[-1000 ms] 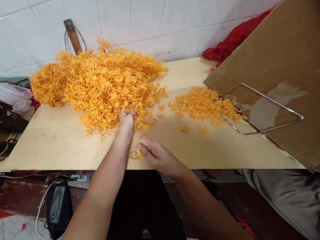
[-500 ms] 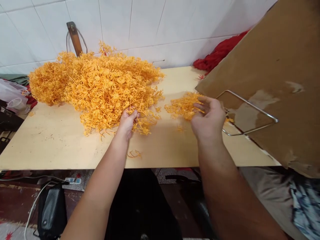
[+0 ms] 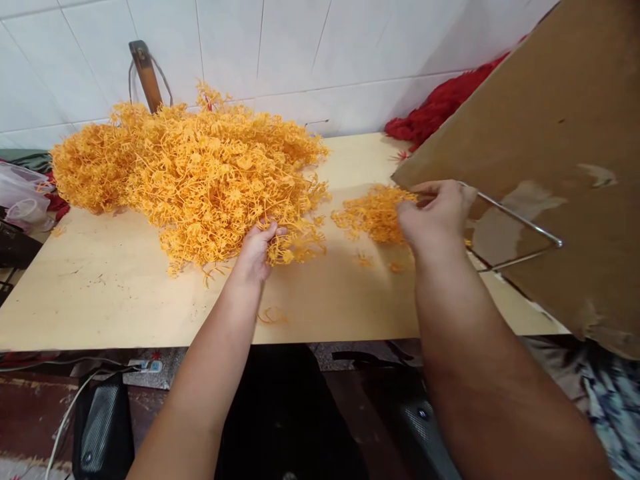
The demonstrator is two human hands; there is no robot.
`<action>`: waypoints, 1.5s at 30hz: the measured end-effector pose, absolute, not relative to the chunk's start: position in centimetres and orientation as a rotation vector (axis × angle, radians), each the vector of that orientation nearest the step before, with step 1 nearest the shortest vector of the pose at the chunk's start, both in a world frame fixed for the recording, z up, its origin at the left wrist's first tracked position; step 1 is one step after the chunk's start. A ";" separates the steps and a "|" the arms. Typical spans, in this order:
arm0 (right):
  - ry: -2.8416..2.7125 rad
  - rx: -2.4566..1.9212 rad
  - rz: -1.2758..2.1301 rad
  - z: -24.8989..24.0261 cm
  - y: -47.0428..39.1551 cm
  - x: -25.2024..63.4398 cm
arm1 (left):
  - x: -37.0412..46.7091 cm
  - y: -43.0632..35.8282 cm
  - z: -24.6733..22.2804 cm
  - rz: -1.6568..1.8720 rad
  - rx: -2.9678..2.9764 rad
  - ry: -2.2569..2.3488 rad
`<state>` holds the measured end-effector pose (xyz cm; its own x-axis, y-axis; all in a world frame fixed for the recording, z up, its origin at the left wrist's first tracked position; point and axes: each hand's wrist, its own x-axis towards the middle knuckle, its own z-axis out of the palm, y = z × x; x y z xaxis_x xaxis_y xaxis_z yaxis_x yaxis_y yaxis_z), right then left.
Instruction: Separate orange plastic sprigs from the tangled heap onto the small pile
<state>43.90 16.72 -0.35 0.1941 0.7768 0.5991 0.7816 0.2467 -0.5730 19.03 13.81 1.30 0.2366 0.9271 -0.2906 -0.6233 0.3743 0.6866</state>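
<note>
A large heap of orange plastic flower sprigs (image 3: 215,173) lies on the pale tabletop. At its lower right edge, my left hand (image 3: 259,247) is closed, thumb on top, on a few of these sprigs. A smaller pile of orange sprigs (image 3: 373,212) sits to the right, apart from the heap. My right hand (image 3: 440,212) is beside that pile, thumb and fingers drawn together; whatever is between them is hidden. Just behind this hand is a bent metal wire frame (image 3: 525,225), partly covered by it.
A large cardboard sheet (image 3: 550,133) leans over the table's right side, with red material (image 3: 440,103) behind it. Loose sprig bits (image 3: 273,315) lie near the table's front edge. A wooden-handled tool (image 3: 146,75) stands against the tiled wall. Clear plastic containers (image 3: 27,207) are at the left.
My right hand has moved right and its fingers have drawn closer together. An orange piece now shows on the table below the small pile. My left hand has shifted slightly right with its sprigs.
</note>
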 end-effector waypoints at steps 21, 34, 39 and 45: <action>-1.973 -1.464 0.054 1.6 9.2 28.6 | 18.3 14.0 0.8 1.130 0.445 0.623; -1.667 -1.177 0.849 0.4 6.0 29.1 | 18.7 14.3 1.2 1.360 0.475 0.967; -1.255 -1.100 0.903 -0.2 4.0 29.9 | 19.1 14.8 0.8 1.399 0.502 1.004; -1.365 -0.842 1.023 0.6 0.1 29.0 | 18.7 15.4 0.2 1.522 0.463 0.979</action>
